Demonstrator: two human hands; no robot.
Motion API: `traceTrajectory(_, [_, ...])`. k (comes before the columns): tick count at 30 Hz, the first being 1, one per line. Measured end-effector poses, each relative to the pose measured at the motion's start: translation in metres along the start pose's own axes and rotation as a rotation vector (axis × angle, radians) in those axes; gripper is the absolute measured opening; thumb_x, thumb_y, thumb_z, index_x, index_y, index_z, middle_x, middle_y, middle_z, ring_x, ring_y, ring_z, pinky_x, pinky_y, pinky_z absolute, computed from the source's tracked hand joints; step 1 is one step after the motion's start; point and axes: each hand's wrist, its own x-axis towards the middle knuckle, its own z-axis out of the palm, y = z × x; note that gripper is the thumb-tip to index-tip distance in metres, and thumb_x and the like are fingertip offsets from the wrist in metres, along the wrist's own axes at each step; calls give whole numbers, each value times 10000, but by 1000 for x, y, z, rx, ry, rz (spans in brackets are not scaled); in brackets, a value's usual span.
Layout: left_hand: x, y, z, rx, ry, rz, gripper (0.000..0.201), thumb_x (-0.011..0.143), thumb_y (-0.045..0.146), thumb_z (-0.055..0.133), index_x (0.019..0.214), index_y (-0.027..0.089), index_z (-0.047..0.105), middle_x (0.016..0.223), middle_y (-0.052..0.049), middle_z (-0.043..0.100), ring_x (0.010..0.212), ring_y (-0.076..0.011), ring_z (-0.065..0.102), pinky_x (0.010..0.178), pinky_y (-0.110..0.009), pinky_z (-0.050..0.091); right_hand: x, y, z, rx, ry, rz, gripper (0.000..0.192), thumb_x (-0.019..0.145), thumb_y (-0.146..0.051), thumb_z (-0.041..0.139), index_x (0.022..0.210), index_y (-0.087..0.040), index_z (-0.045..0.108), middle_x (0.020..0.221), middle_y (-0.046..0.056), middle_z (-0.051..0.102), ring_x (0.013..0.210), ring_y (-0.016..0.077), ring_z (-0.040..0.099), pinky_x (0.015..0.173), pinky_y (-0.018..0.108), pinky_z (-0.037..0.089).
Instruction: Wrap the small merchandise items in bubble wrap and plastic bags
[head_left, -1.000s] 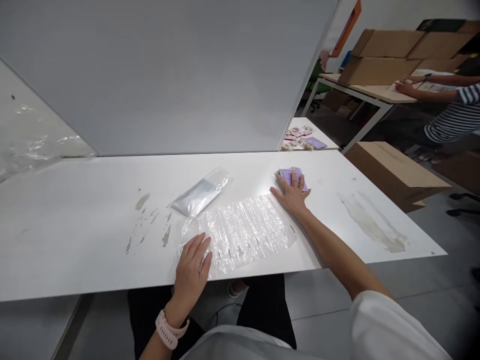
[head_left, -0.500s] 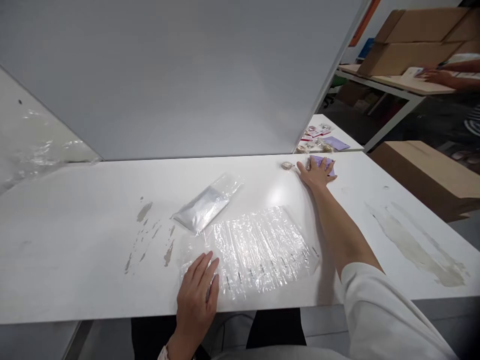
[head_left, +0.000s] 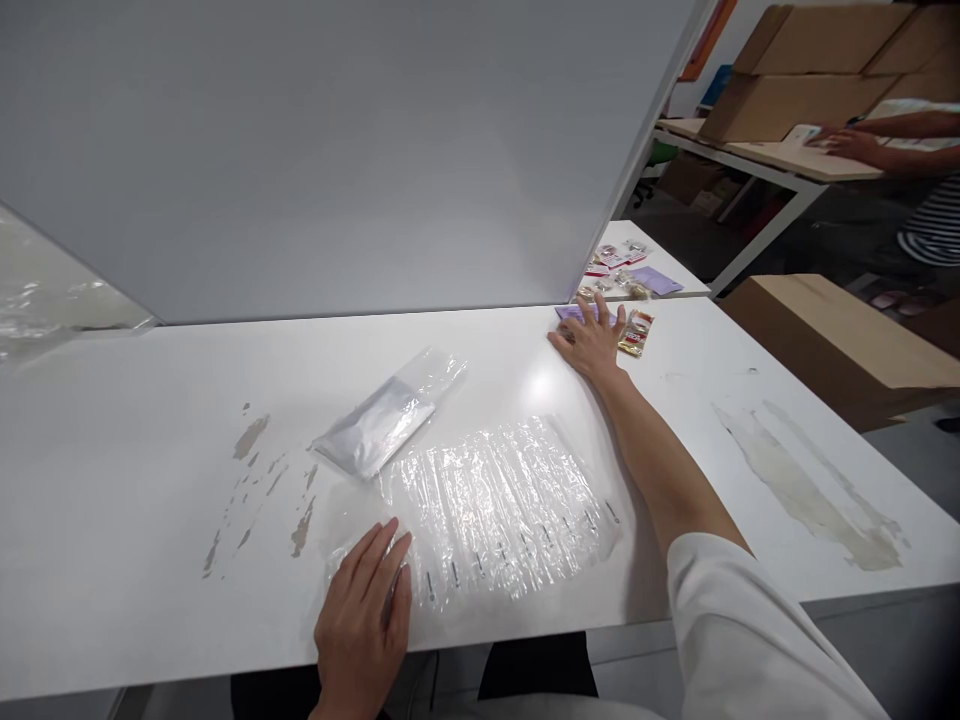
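Observation:
My left hand (head_left: 366, 605) lies with outstretched fingers on the left end of a row of overlapping clear plastic bags (head_left: 495, 510). Short dark marks run along the bags' near side. My right hand (head_left: 591, 340) reaches to the back of the table, fingers spread, over a purple packet (head_left: 581, 314) that it partly covers. Right beside that hand, a small gold and red packet (head_left: 636, 333) lies flat. Between the hands and farther back is a clear bag with a silvery-white flat packet (head_left: 382, 420) inside.
A grey panel (head_left: 337, 160) rises along the back of the white table (head_left: 135, 480). Behind its right end, a second table carries small packets (head_left: 619, 255). A cardboard box (head_left: 847, 340) stands off the right edge. Farther back, a person's hands (head_left: 847, 145) rest at another table.
My right hand has slid left along the back of the table, and the purple packet has shifted left too. The gold and red packet now shows beside it. My view has turned slightly right.

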Motion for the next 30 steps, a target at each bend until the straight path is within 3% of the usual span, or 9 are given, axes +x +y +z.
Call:
traceTrajectory(6, [0, 0, 0, 1, 3, 9, 333, 933, 107, 584, 1247, 186, 662, 1274, -81, 687, 1194, -253, 623, 938, -373, 526, -9, 12, -8, -1, -1, 250, 323, 894, -392, 432, 983, -211, 685, 1508, 107, 437, 1485, 346, 156, 1139, 674, 92])
traceTrajectory(9, [-1, -1, 0, 3, 6, 14, 336, 933, 105, 581, 1250, 178, 661, 1273, -82, 687, 1205, -251, 617, 941, -365, 523, -16, 22, -16, 60, -40, 399, 374, 876, -414, 440, 1103, -224, 669, 1548, 120, 379, 1492, 372, 139, 1110, 704, 132])
traceTrajectory(11, [-1, -2, 0, 0, 8, 17, 337, 935, 106, 576, 1253, 176, 659, 1275, -83, 686, 1208, -252, 616, 945, -367, 521, -20, 30, -21, 109, -78, 534, 509, 844, -490, 492, 1283, -255, 596, 1608, 137, 273, 1504, 400, 101, 1104, 718, 130])
traceTrajectory(13, [-1, -1, 0, -4, 6, 19, 338, 938, 109, 572, 1258, 179, 657, 1276, -79, 686, 1211, -252, 614, 940, -363, 522, -23, 39, -23, 144, -130, 671, 750, 796, -578, 546, 1472, -277, 423, 1654, 167, 131, 1509, 438, 47, 1101, 735, 110])
traceTrajectory(16, [0, -1, -1, -8, 2, 16, 334, 941, 120, 575, 1257, 189, 660, 1272, -70, 690, 1213, -247, 614, 911, -340, 527, -19, 52, -22, 150, -205, 801, 978, 769, -653, 551, 1586, -263, 184, 1665, 207, 0, 1501, 484, 7, 1092, 754, 86])
traceTrajectory(24, [1, -2, -1, 5, 0, 20, 356, 917, 105, 616, 1259, 188, 669, 1277, -69, 693, 1198, -243, 631, 921, -330, 531, 18, 74, 7, 132, -189, 808, 974, 781, -736, 494, 1587, -270, 208, 1659, 208, 82, 1489, 487, 116, 1121, 704, 165])
traceTrajectory(30, [1, -2, 0, 47, -8, 3, 398, 894, 103, 649, 1273, 226, 669, 1260, -46, 707, 1158, -234, 656, 888, -325, 549, 56, 72, 31, 189, -141, 765, 887, 800, -609, 550, 1564, -258, 266, 1635, 206, 173, 1480, 449, 173, 1113, 684, 214])
